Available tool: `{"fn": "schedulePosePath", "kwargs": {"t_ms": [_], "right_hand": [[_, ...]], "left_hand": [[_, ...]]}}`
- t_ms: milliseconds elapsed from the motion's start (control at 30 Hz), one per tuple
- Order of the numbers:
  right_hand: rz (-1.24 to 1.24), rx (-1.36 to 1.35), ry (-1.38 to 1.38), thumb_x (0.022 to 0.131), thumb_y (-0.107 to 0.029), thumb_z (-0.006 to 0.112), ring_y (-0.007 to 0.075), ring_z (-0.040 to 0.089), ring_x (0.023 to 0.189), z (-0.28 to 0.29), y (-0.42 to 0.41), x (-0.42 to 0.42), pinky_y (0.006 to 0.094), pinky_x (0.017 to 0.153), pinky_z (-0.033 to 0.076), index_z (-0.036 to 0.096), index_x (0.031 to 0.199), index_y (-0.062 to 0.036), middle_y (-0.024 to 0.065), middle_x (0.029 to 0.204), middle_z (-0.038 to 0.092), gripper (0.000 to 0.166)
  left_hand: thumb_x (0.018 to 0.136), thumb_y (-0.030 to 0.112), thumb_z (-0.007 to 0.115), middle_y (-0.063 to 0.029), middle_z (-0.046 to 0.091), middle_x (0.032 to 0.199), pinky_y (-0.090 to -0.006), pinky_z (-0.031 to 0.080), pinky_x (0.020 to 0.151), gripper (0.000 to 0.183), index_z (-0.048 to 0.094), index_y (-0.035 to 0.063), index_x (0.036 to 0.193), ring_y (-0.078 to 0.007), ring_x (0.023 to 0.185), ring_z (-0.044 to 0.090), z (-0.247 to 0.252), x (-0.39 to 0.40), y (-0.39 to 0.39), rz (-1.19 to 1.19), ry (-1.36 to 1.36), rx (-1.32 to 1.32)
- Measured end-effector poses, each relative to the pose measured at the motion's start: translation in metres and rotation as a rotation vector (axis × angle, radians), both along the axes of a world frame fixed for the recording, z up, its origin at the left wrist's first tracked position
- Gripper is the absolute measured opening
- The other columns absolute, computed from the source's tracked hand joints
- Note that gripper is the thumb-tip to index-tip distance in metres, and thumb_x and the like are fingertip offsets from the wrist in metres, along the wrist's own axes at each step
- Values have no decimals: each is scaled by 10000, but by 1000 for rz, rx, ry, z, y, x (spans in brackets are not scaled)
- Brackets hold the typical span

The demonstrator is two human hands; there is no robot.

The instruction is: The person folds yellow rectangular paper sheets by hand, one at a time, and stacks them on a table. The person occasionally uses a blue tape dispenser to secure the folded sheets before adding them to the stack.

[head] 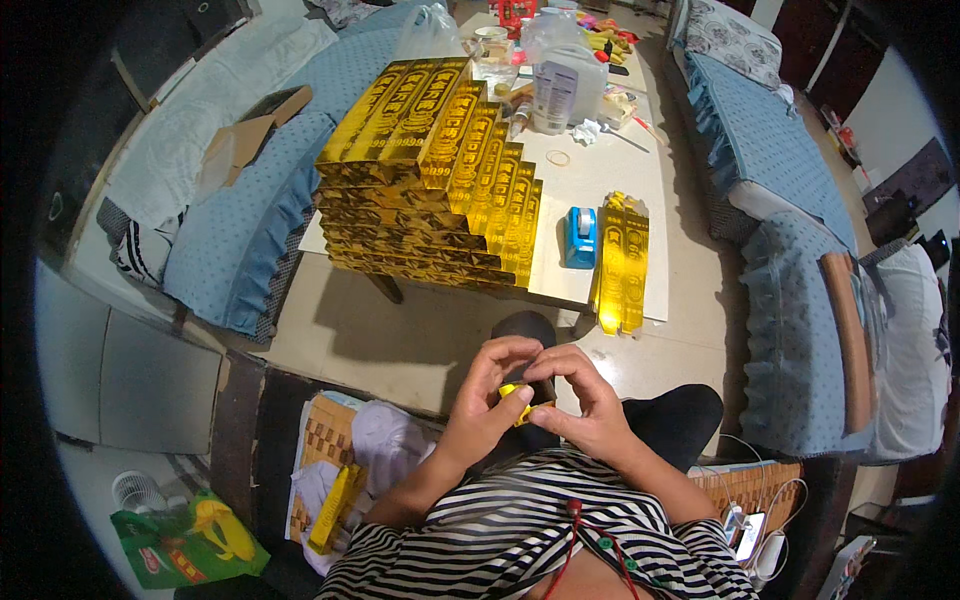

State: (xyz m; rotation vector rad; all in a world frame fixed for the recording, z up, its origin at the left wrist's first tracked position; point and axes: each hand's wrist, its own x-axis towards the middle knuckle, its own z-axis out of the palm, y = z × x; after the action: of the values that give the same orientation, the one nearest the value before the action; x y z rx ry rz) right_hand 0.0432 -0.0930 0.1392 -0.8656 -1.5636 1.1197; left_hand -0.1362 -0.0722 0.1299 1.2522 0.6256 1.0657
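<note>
Close in front of my striped shirt, my left hand [486, 394] and my right hand [591, 397] grip a gold foil paper box [516, 393] between them. Its end points up towards me, with a bright yellow flap and a dark inside showing. My left thumb presses on the flap, and my right thumb lies at the lower edge. Fingers hide most of the box. Beyond my knees, stepped layers of closed gold boxes [397, 120] are stacked on the table [562, 180]. Flat gold box blanks [622, 270] overhang the table's front edge, beside a blue tape dispenser [580, 238].
Another gold box [336, 510] lies on cloth to my left. A white jug [559, 90], crumpled tissue [586, 133] and a rubber band [558, 157] are farther back on the table. Blue-covered sofas [232, 225] flank it. Cables and a phone [748, 536] lie at my right.
</note>
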Motion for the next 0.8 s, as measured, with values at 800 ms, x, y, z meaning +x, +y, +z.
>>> {"fn": "schedulePosePath", "kwargs": {"t_ms": [800], "right_hand": [[0,-427,257,958,-77,634,112,577,931,14,-6,12,238,826,482,647,1181,-64,34,1025,561,224]], "left_hand": [[851,-18,668,-190,562,1321,-393,388,1082,375,536,10,1201,-274,1268,532,-1,9,-18,103,176,259]]}}
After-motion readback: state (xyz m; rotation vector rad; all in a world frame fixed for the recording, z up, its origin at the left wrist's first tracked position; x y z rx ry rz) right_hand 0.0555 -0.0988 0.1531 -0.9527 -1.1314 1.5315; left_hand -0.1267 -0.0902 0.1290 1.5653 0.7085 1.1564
